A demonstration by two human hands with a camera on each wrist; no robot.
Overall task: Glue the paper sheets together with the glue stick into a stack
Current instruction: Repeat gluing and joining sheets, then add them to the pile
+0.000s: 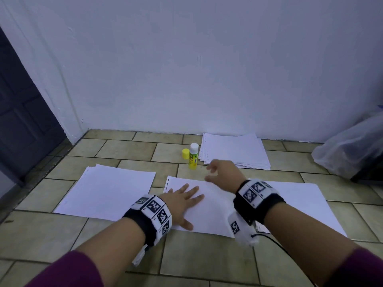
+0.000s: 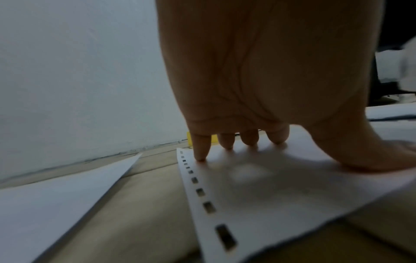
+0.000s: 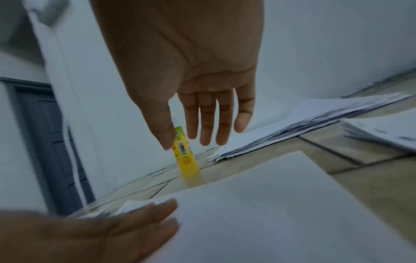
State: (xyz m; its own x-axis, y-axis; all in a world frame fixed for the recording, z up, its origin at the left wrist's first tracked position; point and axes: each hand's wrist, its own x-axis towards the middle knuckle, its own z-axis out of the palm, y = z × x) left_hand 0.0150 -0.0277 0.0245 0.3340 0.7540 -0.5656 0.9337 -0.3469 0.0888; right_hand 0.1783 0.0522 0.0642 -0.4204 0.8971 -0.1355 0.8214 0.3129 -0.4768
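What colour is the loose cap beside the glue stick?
Yellow; the cap shows best in the head view.

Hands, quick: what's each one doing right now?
Left hand: open, pressed flat on the punched paper sheet.
Right hand: open, empty, in the air near the glue stick.

Left hand [image 1: 182, 204] lies flat, fingers spread toward one o'clock. Right hand [image 1: 222, 174] hovers, fingers loosely extended toward eleven o'clock, holding nothing.

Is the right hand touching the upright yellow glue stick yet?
Apart. Head view shows the right hand short of the yellow glue stick, floor tile visible between them.
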